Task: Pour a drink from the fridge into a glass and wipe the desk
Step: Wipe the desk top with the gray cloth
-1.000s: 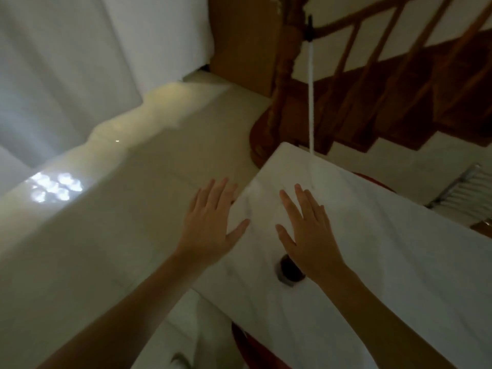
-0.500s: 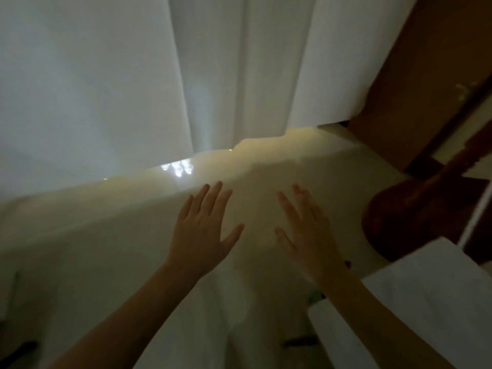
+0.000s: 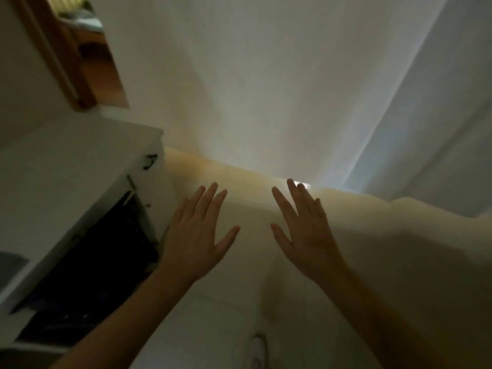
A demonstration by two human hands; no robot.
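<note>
Both hands are up in front with fingers spread and palms forward, gripping nothing: the left hand [image 3: 195, 241] and right hand [image 3: 302, 233] hang in the air over the pale floor [image 3: 266, 310], apart from each other. A second ago those same open hands hovered over the white worktop beside a wooden staircase – now worktop and stairs are out of view, and the view has swung past the white curtain [image 3: 279, 89] to a white unit [image 3: 66, 169] on the left with a dark open cavity [image 3: 101, 262] below its top. That reads as the person turning away from the desk to go and fetch the drink. I cannot tell whether this unit is the fridge – its inside is too dark to make out. No drink, glass or cloth shows anywhere, so by my judgement the task is at its very start, with pouring and wiping both not yet done
</note>
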